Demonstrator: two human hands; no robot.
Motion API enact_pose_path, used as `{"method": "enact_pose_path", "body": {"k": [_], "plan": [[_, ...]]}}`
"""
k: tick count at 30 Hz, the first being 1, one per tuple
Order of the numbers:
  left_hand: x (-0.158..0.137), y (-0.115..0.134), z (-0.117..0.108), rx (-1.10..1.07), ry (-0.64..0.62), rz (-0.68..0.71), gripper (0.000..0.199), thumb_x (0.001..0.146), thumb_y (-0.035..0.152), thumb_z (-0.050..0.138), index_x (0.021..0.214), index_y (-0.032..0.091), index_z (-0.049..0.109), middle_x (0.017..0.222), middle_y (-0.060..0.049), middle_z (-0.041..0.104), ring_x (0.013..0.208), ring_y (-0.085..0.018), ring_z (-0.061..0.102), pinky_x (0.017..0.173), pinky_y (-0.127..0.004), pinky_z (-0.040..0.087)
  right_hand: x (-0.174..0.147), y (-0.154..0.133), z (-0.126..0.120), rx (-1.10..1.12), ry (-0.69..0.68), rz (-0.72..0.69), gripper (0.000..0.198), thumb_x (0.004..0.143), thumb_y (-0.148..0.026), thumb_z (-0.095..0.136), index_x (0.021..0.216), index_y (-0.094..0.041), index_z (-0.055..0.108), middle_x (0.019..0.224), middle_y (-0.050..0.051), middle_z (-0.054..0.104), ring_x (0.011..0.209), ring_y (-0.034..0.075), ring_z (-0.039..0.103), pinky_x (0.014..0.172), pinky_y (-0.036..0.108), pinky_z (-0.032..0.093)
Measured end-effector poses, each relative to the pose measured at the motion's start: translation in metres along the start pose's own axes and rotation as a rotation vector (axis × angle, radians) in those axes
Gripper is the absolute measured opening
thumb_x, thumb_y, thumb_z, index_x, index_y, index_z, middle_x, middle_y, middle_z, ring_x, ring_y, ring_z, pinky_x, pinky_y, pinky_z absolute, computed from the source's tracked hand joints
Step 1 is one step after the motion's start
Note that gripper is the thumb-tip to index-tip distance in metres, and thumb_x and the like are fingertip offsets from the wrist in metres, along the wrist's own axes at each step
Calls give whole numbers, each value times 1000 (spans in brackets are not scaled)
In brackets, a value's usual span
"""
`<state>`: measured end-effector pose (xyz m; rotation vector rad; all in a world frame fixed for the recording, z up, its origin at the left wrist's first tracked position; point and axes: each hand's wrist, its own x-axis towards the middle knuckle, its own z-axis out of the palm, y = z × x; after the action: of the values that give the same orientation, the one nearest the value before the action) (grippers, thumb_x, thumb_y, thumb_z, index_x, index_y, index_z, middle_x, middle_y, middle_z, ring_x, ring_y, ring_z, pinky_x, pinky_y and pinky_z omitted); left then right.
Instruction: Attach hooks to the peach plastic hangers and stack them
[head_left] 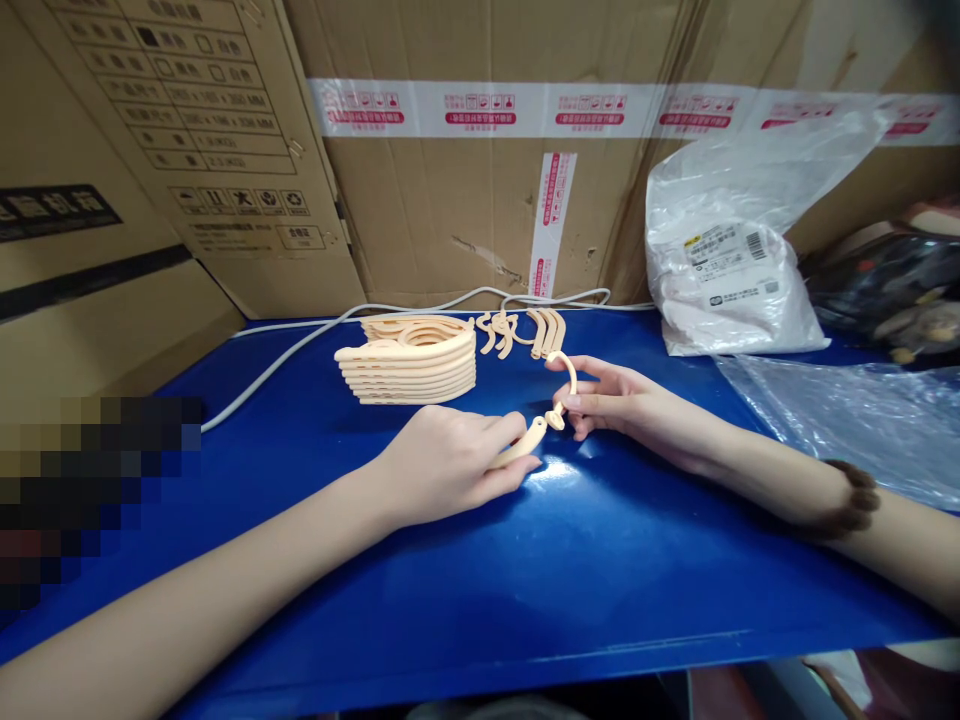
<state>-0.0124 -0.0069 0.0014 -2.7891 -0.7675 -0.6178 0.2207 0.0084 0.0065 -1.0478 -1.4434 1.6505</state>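
My left hand [457, 465] is closed around a cream plastic hanger arm [529, 440], whose holed end sticks out past the fingers. In my right hand [611, 397] a cream plastic hanger hook [573, 376] is pinched between thumb and fingers, curve upward. The hook's wide base is close to the arm's holed end; whether they touch I cannot tell. Behind my left hand stands a neat stack of cream hanger pieces [409, 365]. Several loose hooks [499, 328] lie beyond, beside a few curved hanger arms [549, 330].
The blue table [465, 590] is backed by cardboard boxes [465, 210]. A white cable [281, 372] runs along the back and down the left. At the right are a white plastic bag [727, 250] with a label and a clear plastic sheet [847, 420].
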Motion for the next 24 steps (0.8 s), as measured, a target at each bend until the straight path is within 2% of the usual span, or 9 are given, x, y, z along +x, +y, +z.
{"method": "enact_pose_path", "body": {"k": [5, 24], "plan": [[-1, 0, 0, -8, 19, 12, 31, 98, 38, 40, 76, 18, 49, 56, 5, 55, 48, -10, 52, 46, -24, 27, 0, -1, 1, 7, 5, 7, 57, 74, -27, 75, 126, -21, 50, 83, -2, 64, 65, 8, 56, 65, 23, 48], [-1, 2, -1, 30, 41, 45, 30, 97, 36, 41, 75, 18, 49, 56, 5, 57, 47, -10, 53, 45, -23, 28, 2, 3, -3, -31, -51, -14, 51, 79, -28, 71, 125, -22, 48, 88, -1, 63, 65, 8, 55, 66, 25, 48]]}}
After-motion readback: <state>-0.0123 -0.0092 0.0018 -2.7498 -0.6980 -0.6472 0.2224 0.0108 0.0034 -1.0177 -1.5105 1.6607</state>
